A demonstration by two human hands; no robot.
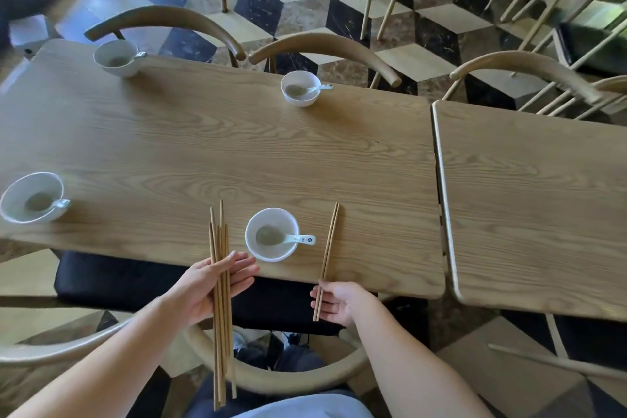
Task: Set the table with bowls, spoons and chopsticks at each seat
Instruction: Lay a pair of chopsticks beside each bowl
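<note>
Slim brown wooden chopstick pair (329, 244) lies on the pale wooden table (339, 153), just right of the nearest white round bowl (271, 234). The right hand (336, 302) pinches its near end, likely placing it. The left hand (210, 285), left of that bowl, clasps a spare chopstick bundle (220, 316), roughly six. Four bowls hold four white ceramic spoons (298, 240). Next: release, then serve three seats.

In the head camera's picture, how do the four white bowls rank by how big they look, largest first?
1. Left-edge bowl
2. Near-middle bowl
3. Far-left bowl and far-middle bowl, which look about alike

This ranks looks only. The nearer bowls look bigger, so all four may well be the same size.
</note>
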